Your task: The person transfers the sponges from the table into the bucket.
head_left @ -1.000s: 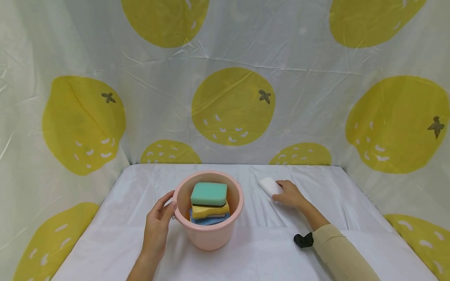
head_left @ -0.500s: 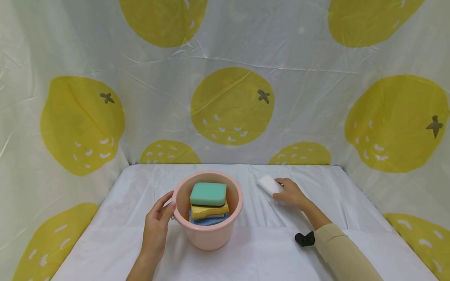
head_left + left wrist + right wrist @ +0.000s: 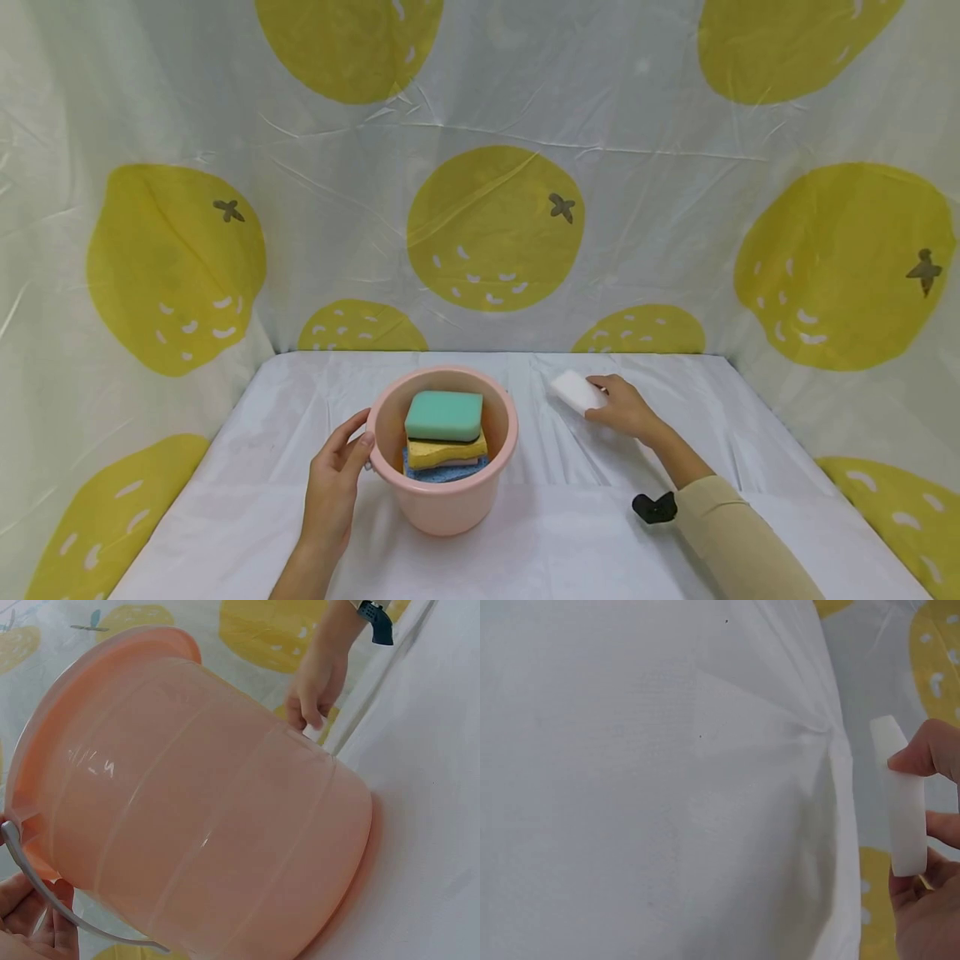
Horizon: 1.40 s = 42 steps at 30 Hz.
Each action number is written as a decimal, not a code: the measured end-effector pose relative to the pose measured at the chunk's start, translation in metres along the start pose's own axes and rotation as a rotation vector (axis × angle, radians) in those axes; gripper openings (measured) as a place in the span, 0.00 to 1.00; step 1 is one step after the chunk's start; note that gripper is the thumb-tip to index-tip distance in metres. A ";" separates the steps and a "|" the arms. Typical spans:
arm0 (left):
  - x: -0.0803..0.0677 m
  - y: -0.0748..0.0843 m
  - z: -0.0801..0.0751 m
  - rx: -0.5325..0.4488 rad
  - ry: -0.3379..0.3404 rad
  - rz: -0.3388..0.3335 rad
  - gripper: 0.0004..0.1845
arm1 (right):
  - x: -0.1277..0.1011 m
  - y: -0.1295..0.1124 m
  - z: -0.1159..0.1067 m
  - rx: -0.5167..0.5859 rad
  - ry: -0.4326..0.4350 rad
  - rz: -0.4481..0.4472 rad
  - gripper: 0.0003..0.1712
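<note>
A pink bucket stands mid-table with a teal sponge stacked on a yellow sponge and a blue sponge inside it. My left hand cups the bucket's left side by the rim. In the left wrist view the bucket fills the frame, and my fingers lie by its grey handle. Right of the bucket, my right hand pinches a white sponge. The right wrist view shows the white sponge held on edge between thumb and fingers.
A white cloth covers the table, with a crease near the sponge. Lemon-print sheeting walls the back and both sides. A black wrist-camera mount sits at my right sleeve.
My right hand with the white sponge has shifted slightly up and away. The left hand and the bucket have stayed put.
</note>
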<state>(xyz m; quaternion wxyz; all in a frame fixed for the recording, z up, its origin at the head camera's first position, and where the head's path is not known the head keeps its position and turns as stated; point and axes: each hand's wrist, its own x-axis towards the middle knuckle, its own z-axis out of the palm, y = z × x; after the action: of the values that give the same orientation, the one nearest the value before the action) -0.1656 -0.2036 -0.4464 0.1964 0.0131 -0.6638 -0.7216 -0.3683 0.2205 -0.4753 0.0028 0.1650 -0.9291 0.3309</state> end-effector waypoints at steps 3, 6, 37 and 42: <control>0.000 0.000 0.000 -0.002 -0.002 0.001 0.21 | -0.001 -0.002 -0.003 0.026 -0.003 0.017 0.43; 0.000 -0.001 0.000 0.001 -0.003 0.003 0.21 | -0.001 -0.005 -0.007 0.070 0.002 0.027 0.43; 0.000 -0.002 -0.001 0.001 -0.005 0.019 0.21 | -0.013 -0.088 -0.028 0.144 -0.018 -0.289 0.38; 0.000 -0.001 -0.001 0.010 0.001 0.022 0.21 | -0.015 -0.107 -0.031 0.164 -0.026 -0.383 0.37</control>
<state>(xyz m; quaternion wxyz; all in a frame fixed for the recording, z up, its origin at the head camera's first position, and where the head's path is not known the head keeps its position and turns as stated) -0.1661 -0.2044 -0.4474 0.2046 0.0069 -0.6674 -0.7160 -0.3244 0.1662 -0.3866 0.0402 0.3426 -0.8507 0.3966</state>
